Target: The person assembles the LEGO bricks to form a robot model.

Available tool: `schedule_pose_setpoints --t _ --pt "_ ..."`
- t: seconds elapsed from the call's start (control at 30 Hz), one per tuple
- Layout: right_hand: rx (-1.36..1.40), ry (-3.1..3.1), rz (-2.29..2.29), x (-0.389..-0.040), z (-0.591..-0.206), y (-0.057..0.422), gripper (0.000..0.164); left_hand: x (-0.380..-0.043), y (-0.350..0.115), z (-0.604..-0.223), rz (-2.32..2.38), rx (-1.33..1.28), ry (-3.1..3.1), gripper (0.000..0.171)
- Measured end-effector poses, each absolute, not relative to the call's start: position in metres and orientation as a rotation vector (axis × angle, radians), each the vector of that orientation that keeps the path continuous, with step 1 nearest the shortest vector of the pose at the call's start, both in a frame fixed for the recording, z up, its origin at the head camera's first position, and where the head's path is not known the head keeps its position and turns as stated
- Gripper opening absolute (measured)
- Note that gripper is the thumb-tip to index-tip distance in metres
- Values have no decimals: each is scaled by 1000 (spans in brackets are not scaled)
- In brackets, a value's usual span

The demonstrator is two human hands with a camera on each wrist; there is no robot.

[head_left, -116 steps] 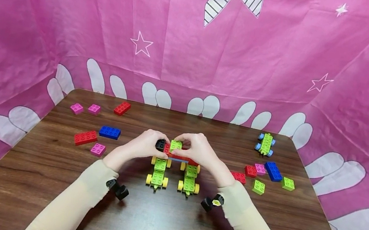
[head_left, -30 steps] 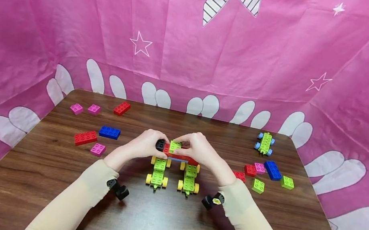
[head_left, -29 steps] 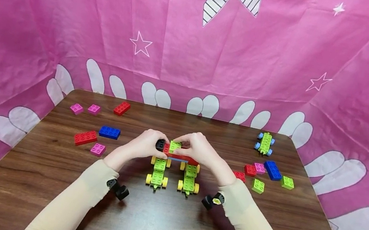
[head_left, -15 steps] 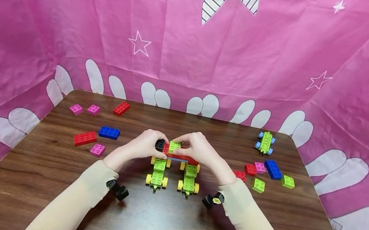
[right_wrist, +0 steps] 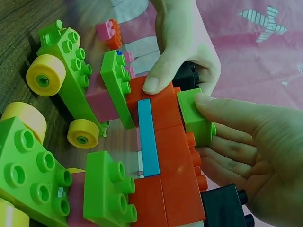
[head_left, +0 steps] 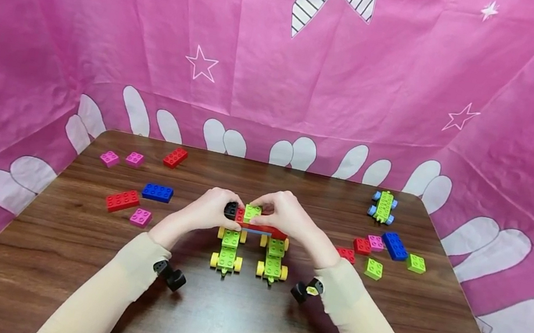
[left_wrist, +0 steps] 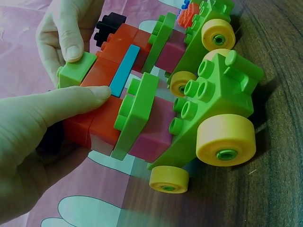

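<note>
A toy brick structure stands mid-table on two lime wheeled bases, left (head_left: 227, 257) and right (head_left: 273, 265), both with yellow wheels. Pink bricks (left_wrist: 154, 127) and lime bricks (right_wrist: 110, 187) rise from the bases to joined red bricks (right_wrist: 177, 158) bridging across. A light blue piece (right_wrist: 149, 137) lies under the red span. My left hand (head_left: 209, 209) grips the bridge's left end, its thumb on a red brick, beside a black brick (head_left: 231, 210). My right hand (head_left: 287, 217) pinches a small lime brick (head_left: 252, 213) on the red top. Another black brick (right_wrist: 225, 205) is at the right end.
Pink, red and blue bricks, including a blue one (head_left: 158, 192), lie at left. At right are red, pink, lime and blue bricks, such as this blue one (head_left: 395, 246). A lime base with blue wheels (head_left: 384, 207) stands at back right. Pink cloth (head_left: 272, 73) surrounds the table.
</note>
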State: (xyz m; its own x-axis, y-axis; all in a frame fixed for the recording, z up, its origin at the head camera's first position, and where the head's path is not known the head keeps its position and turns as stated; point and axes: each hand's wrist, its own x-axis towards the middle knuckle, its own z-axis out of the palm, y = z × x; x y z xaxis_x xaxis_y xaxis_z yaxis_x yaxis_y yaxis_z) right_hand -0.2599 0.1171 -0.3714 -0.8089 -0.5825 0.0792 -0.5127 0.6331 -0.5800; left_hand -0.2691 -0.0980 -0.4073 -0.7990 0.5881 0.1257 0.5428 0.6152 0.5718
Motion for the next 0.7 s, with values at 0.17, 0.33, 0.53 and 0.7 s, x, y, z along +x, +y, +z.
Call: schedule_pose_setpoints --t 0.17,0.33,0.53,0.7 --pt "-908 2726 -921 -260 -370 117 32 -268 -98 -406 934 966 2760 38" --pt "-911 2730 -926 -260 -371 117 31 -267 -98 -404 942 952 2759 37" --pt "-931 2738 -909 -259 -374 118 29 -267 -97 -403 938 945 2750 37" --pt "-973 2762 -888 -258 -376 118 28 -266 -98 -402 932 939 2754 37"
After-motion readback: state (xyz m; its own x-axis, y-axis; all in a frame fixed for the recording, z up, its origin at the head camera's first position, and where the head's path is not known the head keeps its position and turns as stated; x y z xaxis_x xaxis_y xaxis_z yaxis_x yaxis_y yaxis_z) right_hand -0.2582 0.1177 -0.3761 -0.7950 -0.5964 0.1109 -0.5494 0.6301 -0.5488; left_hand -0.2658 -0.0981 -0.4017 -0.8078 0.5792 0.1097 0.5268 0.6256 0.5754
